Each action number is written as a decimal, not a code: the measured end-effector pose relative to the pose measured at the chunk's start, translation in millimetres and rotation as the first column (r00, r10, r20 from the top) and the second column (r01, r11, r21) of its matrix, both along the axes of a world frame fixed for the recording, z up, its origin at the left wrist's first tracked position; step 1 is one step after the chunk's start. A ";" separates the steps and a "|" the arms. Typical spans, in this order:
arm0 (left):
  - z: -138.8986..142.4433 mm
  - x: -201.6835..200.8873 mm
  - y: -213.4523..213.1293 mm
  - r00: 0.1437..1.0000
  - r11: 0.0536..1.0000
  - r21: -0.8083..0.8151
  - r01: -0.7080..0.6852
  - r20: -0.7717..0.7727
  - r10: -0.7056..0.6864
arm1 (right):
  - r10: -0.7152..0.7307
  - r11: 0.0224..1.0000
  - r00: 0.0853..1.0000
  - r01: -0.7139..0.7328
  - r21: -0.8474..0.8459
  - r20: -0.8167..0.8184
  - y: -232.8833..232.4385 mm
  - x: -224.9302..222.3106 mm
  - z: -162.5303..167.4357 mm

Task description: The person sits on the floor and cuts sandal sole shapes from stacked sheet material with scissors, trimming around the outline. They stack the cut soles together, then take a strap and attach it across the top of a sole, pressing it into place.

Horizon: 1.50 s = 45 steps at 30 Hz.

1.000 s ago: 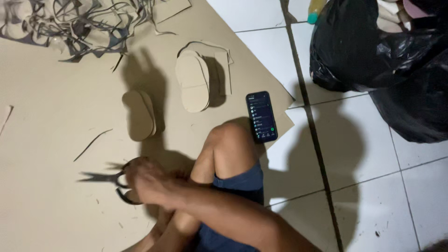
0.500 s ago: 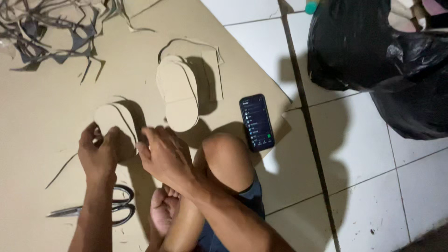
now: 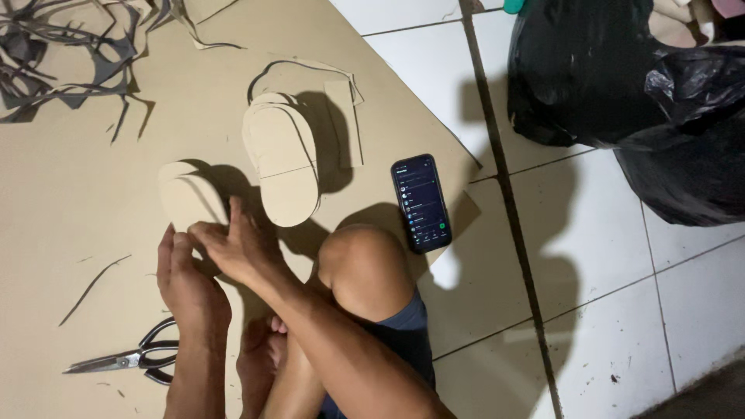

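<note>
— Left hand [image 3: 185, 281] and right hand [image 3: 233, 247]?
— Both on the small tan oval cardboard cutout [image 3: 186, 199], fingertips pressed together, pinching its near edge.
— And the cutout?
— Flat on the tan cardboard sheet [image 3: 70, 202], just left of the larger oval cardboard stack [image 3: 281, 159]; black-handled scissors [image 3: 128, 360] nearer, below.

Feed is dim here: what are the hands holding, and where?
Both hands, left hand and right hand, pinch the near end of the cardboard sole stack.
</note>
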<state>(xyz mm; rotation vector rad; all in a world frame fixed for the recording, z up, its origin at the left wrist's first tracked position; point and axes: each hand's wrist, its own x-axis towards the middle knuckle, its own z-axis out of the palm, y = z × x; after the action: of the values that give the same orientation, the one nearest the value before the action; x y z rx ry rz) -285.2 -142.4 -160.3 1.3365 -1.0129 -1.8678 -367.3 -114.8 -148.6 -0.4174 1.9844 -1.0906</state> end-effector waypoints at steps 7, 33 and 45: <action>9.5 5.3 -11.3 0.954 0.952 -0.293 0.084 -0.252 -0.162 | -0.181 0.864 0.957 0.045 -0.501 -0.225 4.5 12.2 3.0; 4.3 14.9 -24.5 0.819 0.516 -0.659 0.547 0.548 -0.168 | 0.060 0.992 0.813 -0.115 -0.058 -0.579 10.7 10.2 1.4; 14.1 11.4 -21.5 0.769 0.387 -0.674 0.629 0.612 -0.184 | -0.120 0.930 0.878 -0.064 -0.363 -0.464 11.4 5.2 10.1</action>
<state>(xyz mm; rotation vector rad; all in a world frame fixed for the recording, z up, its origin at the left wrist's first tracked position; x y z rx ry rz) -273.8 -163.9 -146.2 0.8674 -2.3480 -0.9404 -362.2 -103.4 -138.6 -0.9411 2.2064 -1.4993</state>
